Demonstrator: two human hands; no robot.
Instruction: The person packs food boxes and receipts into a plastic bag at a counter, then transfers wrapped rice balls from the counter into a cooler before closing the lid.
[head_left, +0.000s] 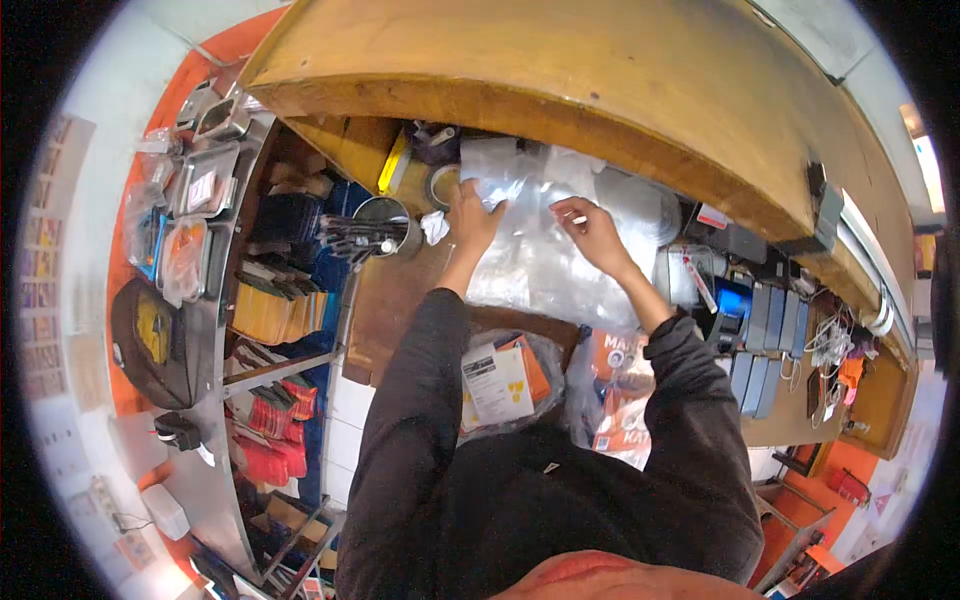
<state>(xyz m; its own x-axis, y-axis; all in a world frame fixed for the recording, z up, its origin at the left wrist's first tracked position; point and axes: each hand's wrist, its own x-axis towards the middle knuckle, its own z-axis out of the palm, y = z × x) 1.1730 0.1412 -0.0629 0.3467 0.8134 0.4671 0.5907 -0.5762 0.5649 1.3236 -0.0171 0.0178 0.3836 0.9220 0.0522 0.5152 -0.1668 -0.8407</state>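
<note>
Clear plastic sheets or bags [525,255] lie in a shiny stack on the wooden counter [390,320]. Over their left edge is my left hand [473,222], its thumb held apart from the fingers, close to a round roll [443,185]. Toward the right part of the plastic, my right hand [590,232] has its thumb and fingertips brought together. Whatever sits between those fingertips is too small to make out. A crumpled white piece [434,227] rests just left of my left wrist.
A metal cup of pens [385,225] stands at the left. A wooden ledge [560,100] overhangs the back. Card readers [765,320] and cables [832,340] lie right. Bags with printed papers [498,385] and an orange print [620,365] are near my body. Shelves [285,310] stand left.
</note>
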